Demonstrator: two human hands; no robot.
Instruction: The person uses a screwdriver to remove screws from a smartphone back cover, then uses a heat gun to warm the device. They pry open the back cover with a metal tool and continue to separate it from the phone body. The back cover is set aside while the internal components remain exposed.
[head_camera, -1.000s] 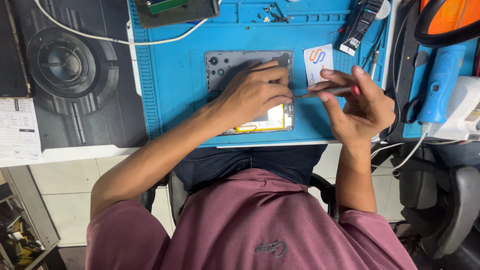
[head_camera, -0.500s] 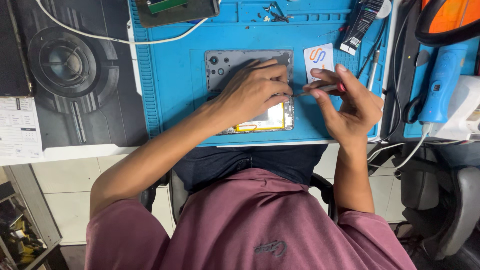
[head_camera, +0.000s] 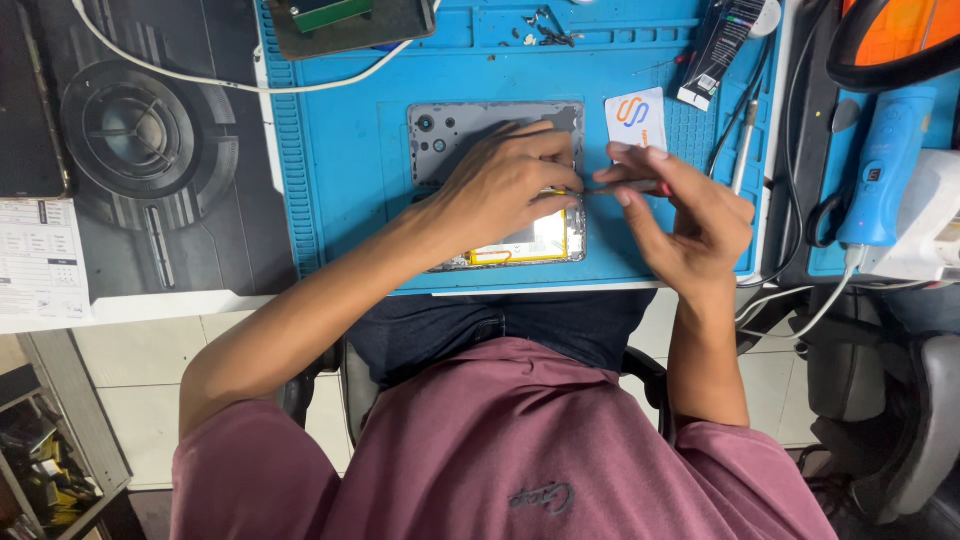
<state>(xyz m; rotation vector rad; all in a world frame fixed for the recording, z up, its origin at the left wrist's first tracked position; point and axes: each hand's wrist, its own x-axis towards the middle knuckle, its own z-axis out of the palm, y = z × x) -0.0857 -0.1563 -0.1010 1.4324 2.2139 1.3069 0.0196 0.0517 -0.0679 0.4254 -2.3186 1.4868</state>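
The right hand (head_camera: 690, 215) pinches a thin tool (head_camera: 625, 187), its long axis level, tip aimed left at the tablet (head_camera: 480, 130); the left hand (head_camera: 505, 180) lies flat on the tablet, fingers spread, pressing it onto the blue mat (head_camera: 340, 160). The tip meets the tablet's right edge just beside the left fingertips; a white card (head_camera: 637, 118) lies right of the tablet.

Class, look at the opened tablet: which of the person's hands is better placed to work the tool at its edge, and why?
Probably the right hand: it grips the thin tool, tip at the tablet's edge. The left hand lies flat on the tablet.
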